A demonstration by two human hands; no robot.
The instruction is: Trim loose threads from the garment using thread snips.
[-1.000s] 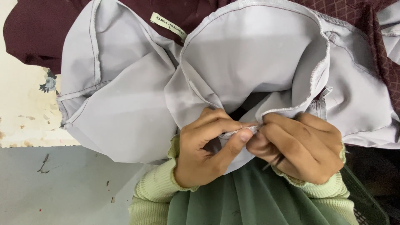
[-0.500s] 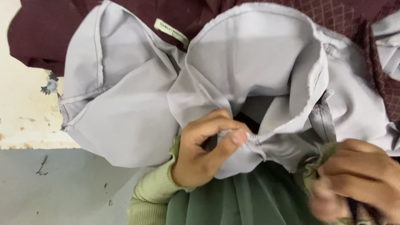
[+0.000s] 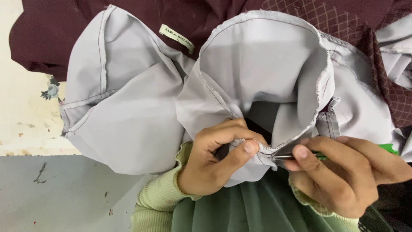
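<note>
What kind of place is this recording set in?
Probably a tailoring or garment workspace: a grey garment with stitched seams, maroon fabric beneath, and the right hand holding a small green-handled tool at the seam.

The left hand (image 3: 212, 161) pinches the stitched edge of a pale grey garment (image 3: 128, 120) between thumb and forefinger, while the right hand (image 3: 343, 172) holds a small green-handled tool (image 3: 388, 148) whose metal tip touches that same seam just beside the left thumb. The grey fabric billows open above the hands, with a small cream label (image 3: 177, 38) sewn near its top edge. It lies over dark maroon cloth (image 3: 34, 38), partly quilted in a diamond pattern.
</note>
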